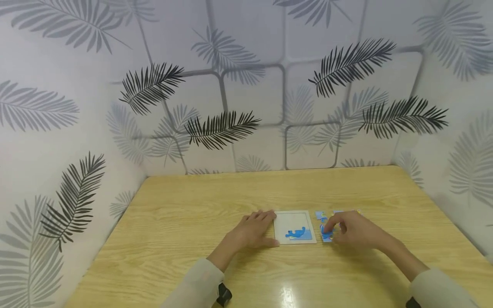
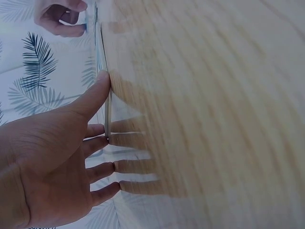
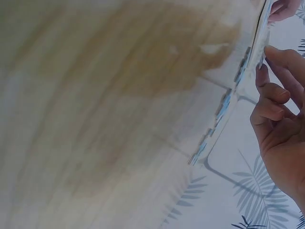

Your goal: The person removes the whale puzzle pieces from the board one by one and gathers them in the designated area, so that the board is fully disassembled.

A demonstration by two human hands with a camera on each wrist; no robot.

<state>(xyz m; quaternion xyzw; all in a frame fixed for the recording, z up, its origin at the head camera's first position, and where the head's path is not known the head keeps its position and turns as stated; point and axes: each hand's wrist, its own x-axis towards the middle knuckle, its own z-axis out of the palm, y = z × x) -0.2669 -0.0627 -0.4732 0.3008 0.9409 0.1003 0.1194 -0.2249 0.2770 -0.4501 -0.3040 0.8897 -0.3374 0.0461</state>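
A square white puzzle tray (image 1: 290,218) lies on the table, with blue joined pieces (image 1: 306,234) in its lower right corner. At the tray's left side my left hand (image 1: 251,231) rests with fingers spread, thumb at the near corner and fingertips around the far left corner. My right hand (image 1: 356,231) is over loose blue puzzle pieces (image 1: 320,215) just right of the tray. Between its thumb and a fingertip it pinches a thin puzzle piece (image 3: 261,58), seen edge-on in the right wrist view. Part of the loose group is hidden under this hand.
The light wood table (image 1: 192,201) reaches back to a wall (image 1: 254,98) with a feather pattern. More loose pieces (image 3: 223,105) lie in a row on the table in the right wrist view. A bright light reflection (image 1: 287,295) shows near the front.
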